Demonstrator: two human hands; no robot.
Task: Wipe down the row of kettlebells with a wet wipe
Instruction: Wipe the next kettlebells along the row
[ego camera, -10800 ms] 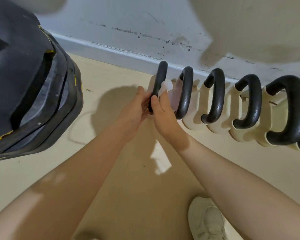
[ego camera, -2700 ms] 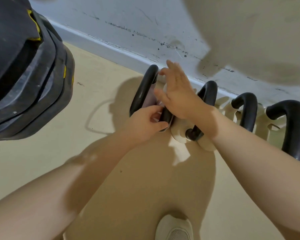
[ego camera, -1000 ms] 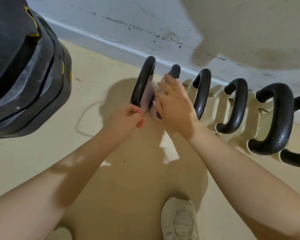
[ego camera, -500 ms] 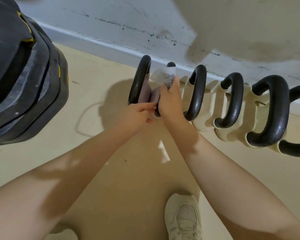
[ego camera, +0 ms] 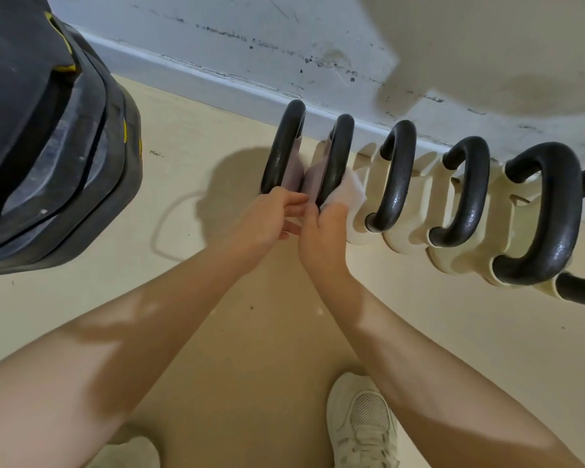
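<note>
Beside the wall, kettlebells (ego camera: 399, 184) rowed left-to-right, handles upright; right hand (ego camera: 323, 238) pinching wet wipe (ego camera: 350, 194), left hand (ego camera: 271, 214) gripping second handle (ego camera: 336, 157).

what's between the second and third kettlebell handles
In the head view, the white wipe, held by the right hand, lies between the second handle and third handle.

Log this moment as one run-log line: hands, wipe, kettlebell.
right hand: holds wet wipe against second kettlebell handle | left hand: steadies at first handle base | remaining kettlebells: untouched
</note>
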